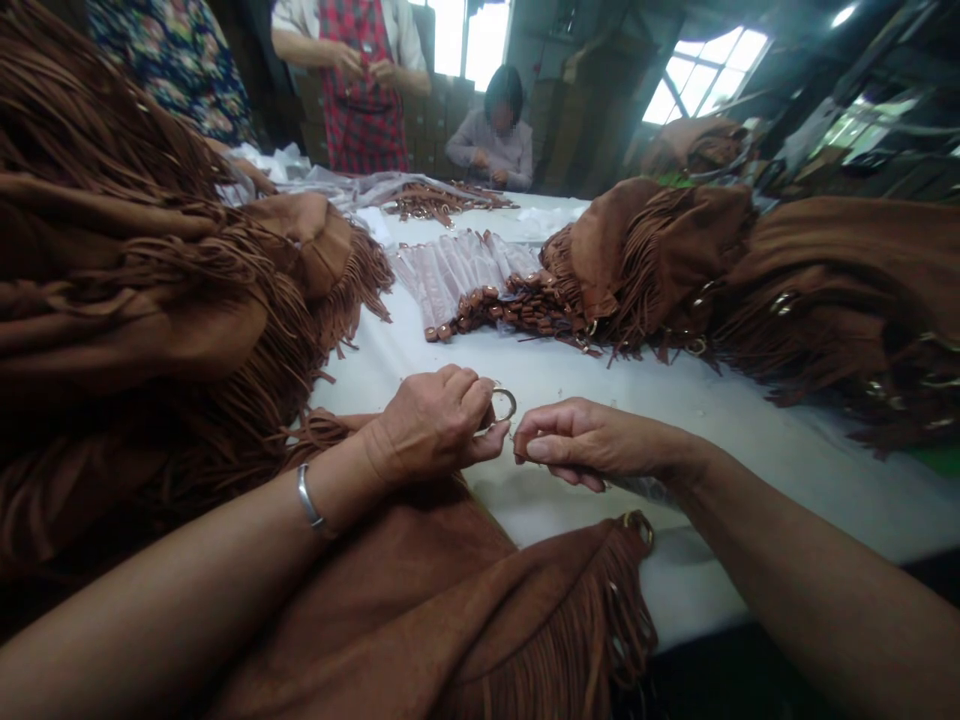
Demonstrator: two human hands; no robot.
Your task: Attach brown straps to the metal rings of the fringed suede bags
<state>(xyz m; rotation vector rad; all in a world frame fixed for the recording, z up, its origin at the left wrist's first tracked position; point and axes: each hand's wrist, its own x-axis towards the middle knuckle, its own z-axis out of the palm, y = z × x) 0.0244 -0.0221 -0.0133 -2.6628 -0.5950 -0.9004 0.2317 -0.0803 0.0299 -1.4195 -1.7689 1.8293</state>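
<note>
Right in the middle of the white tabletop [720,420], both hands meet over a brown suede fringed bag [450,600] that lies under the forearms at the near edge. The left hand [431,425] has its grip curled shut, thumb and fingers pinched on a small round gold-coloured metal ring [504,404] that pokes out past the knuckles. The right hand [589,440] sits just beside it, nearly touching, fingers folded tight around a small brown strap end [519,452]; only a sliver of it shows, so I can't tell much more about it. There's a silver bangle [309,500] on the left wrist.

Another gold ring [637,522] sits on the corner of the bag near the right forearm.

Around that: a big heap of brown fringed suede bags [135,300] on the left, another stack of brown fringed bags [825,290] on the right, and a bundle of brown straps in clear plastic sleeves [480,285] further back in the centre. On the far side a person in a red plaid apron [364,80] stands, and another person in a pale shirt [496,135] sits.
</note>
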